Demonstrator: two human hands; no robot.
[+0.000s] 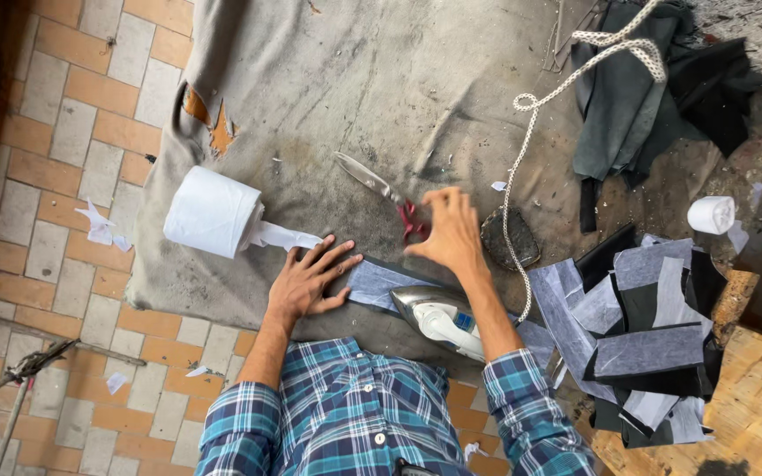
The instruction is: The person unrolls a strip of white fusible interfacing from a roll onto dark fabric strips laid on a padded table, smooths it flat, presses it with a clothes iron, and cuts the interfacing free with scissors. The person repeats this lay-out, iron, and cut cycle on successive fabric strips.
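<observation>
My left hand (309, 280) lies flat, fingers spread, on the left end of a grey strip of interfacing (377, 284) on the cloth-covered table. My right hand (451, 231) hovers with fingers apart right by the red handles of a pair of scissors (379, 189), whose blades point up and left. It looks blurred, and whether it touches the handles I cannot tell. A silver and white electric iron (438, 316) rests on the strip below my right wrist. A white roll of tape (215, 212) with a loose tail lies left of my left hand.
A pile of grey and black cut pieces (646, 339) lies at the right, with a small white roll (712, 214) above it. The iron's braided cord (535, 132) runs up toward dark folded fabric (637, 97). A dark round pad (511, 238) sits beside my right hand. Tiled floor lies left.
</observation>
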